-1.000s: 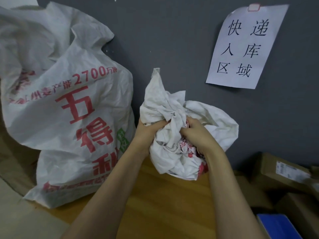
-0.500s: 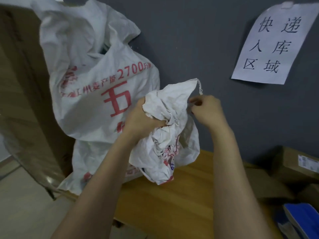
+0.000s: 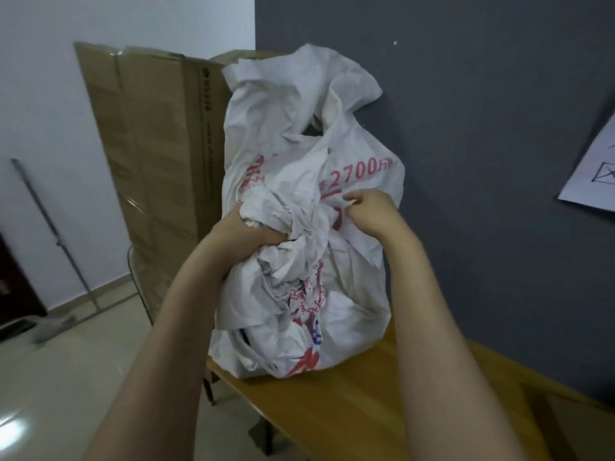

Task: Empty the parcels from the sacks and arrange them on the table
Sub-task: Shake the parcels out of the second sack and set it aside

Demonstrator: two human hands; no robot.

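Note:
A crumpled, empty white sack [image 3: 293, 261] with red print hangs in the air in front of me. My left hand [image 3: 246, 227] is clenched around its bunched top. My right hand [image 3: 372, 211] pinches the sack's upper right edge. Right behind it a full white sack [image 3: 299, 111] printed with red characters and "2700" stands upright on the left end of the wooden table [image 3: 359, 404], leaning on the dark grey wall. No parcels show in this view.
A tall cardboard box [image 3: 156, 154] stands on the floor left of the table. A mop [image 3: 56, 241] leans on the white wall at far left. A white paper sign [image 3: 595, 168] hangs on the grey wall at the right edge.
My view has swung left; the parcels at the right have left the frame. Both hands carried the crumpled sack left, in front of the full sack.

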